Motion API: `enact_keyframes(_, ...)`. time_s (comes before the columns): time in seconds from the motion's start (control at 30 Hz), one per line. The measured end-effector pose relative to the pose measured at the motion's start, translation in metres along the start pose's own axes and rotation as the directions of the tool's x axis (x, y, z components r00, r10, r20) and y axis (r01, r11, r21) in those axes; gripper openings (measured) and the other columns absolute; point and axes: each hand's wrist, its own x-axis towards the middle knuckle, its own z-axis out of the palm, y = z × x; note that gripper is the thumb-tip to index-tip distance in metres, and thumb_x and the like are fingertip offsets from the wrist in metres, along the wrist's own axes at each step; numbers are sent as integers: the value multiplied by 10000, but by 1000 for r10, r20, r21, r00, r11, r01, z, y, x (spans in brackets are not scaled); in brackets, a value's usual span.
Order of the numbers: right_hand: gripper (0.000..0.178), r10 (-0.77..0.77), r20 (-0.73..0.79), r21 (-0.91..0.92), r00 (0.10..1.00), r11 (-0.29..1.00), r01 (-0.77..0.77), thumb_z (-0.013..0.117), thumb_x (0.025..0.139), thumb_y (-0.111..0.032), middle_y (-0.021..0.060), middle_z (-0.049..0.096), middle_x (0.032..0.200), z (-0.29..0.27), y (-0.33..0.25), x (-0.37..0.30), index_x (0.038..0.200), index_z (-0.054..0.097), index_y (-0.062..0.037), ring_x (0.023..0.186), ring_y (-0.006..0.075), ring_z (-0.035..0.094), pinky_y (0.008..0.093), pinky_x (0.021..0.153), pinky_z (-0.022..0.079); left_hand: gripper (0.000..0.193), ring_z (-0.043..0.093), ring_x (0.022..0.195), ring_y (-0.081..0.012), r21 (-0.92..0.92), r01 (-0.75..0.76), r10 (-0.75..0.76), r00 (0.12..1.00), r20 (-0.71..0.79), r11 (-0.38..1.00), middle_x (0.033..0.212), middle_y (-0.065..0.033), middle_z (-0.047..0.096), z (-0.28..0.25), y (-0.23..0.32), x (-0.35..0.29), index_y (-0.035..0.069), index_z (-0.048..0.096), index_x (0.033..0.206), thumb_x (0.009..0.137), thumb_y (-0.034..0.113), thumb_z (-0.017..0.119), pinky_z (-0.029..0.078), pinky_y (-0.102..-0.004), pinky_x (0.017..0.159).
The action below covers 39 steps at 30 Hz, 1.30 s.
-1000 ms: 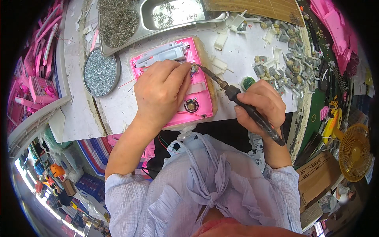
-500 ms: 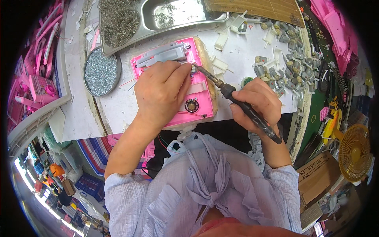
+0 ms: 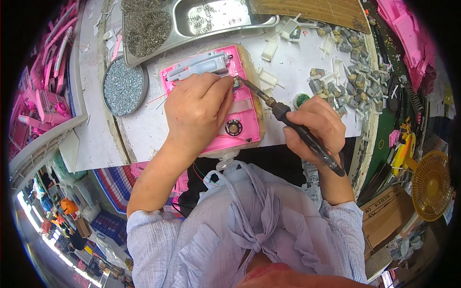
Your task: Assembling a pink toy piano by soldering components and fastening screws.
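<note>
A pink plastic housing (image 3: 248, 118) lies on a padded, wrapped block on the table. It holds a long grey plastic part (image 3: 199, 66) and a round black speaker (image 3: 234, 127). My left hand (image 3: 196, 105) rests over its middle, fingertips pinched together beside a small part (image 3: 236, 84); what they hold is hidden. Thin wires (image 3: 156, 100) stick out left of that hand. In my right hand (image 3: 321, 124) is a soldering iron (image 3: 307, 138), gripped by its black handle. Its tip points left at the small part; I cannot tell whether they touch.
A round dish of small screws (image 3: 124, 109) stands left of the housing. Behind is a metal tray (image 3: 180, 45) with springs. Small motors (image 3: 343, 91) and white plastic pieces (image 3: 269, 50) are scattered at right, near a green-and-white spool (image 3: 301, 100). Pink parts (image 3: 48, 103) fill the far left.
The soldering iron and my right hand have shifted slightly to the right, its tip a little away from the left fingertips. My left hand stays almost in place.
</note>
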Motion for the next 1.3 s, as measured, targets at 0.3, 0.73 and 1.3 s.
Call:
enact_keyframes(0.3, 325, -10, -15, 3, 1000, 1000, 10, 821, 706, 2, 82, 611, 717, -9, 1, 1, 1007, 696, -10, 603, 240, 589, 322, 546, 451, 362, 673, 763, -267, -70, 23, -31, 994, -109, 997, 1014, -109, 703, -15, 1, -8, 39, 732, 1093, 762, 120, 852, 537, -355, 683)
enact_keyframes(0.73, 328, -30, -61, 61, 998, 998, 34, 806, 769, -16, 111, 662, 756, -2, -6, 12, 1071, 683, 17, 634, 247, 618, 334, 585, 471, 79, 675, 747, -259, 43, 178, -180, 983, 28, 983, 831, -97, 684, -69, -17, -12, 33, 697, 906, 871, 69, 758, 537, -357, 658)
enact_keyframes(1.3, 553, 297, 135, 309, 945, 894, -325, 727, 869, 89, 124, 701, 1154, 76, -25, 70, 1380, 536, -1, 1063, 174, 695, 309, 952, 555, 142, 718, 877, -124, -857, 478, -557, 772, 307, 190, 1008, -105, 738, -24, -16, -13, -58, 679, 1109, 999, 22, 636, 599, -249, 777)
